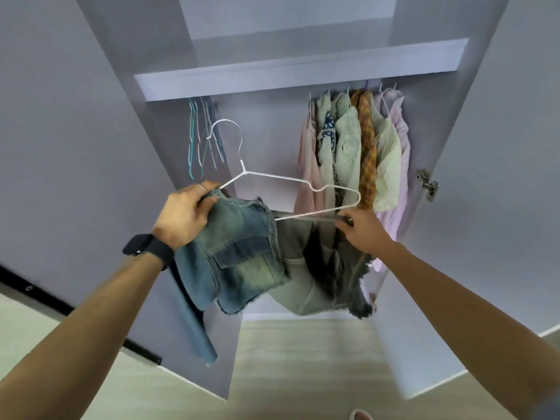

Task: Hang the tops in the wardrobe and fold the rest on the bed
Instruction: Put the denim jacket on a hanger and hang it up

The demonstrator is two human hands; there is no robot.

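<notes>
**Hands.** The hands are apart, one at each end of the garment.
- The left hand [185, 216] curls its fingers round a frayed upper edge of the denim top [239, 259]. A ring [201, 187] is on one finger and a dark watch [148, 248] is on the wrist.
- The right hand [362, 228] grips the opposite end of the same edge, which runs taut between the two hands.

**Hanger.** A white wire hanger [281, 177] sits above this edge with its hook up.
- Its left arm goes in behind the left hand's fingers and the fabric.
- Its right shoulder loop lies just above the right hand.
- It cannot be determined whether either hand also grips the wire.

**Task item position.** The denim top hangs from both hands in front of the open wardrobe [303, 71], below the rail. A flap pocket faces the camera, one sleeve drops at the left, and the lighter inner side sags at the centre.

**Wardrobe interior.**
- At the right of the rail, hung tops [351, 147] are packed close together: pink, pale green, patterned, orange check and lilac.
- At the left of the rail there is a cluster of bare hangers [203, 137].
- A shelf runs above the rail.
- A metal hinge [427, 184] is fixed at the right door.

**Surroundings.** Light wood floor [303, 374] lies below.
</notes>
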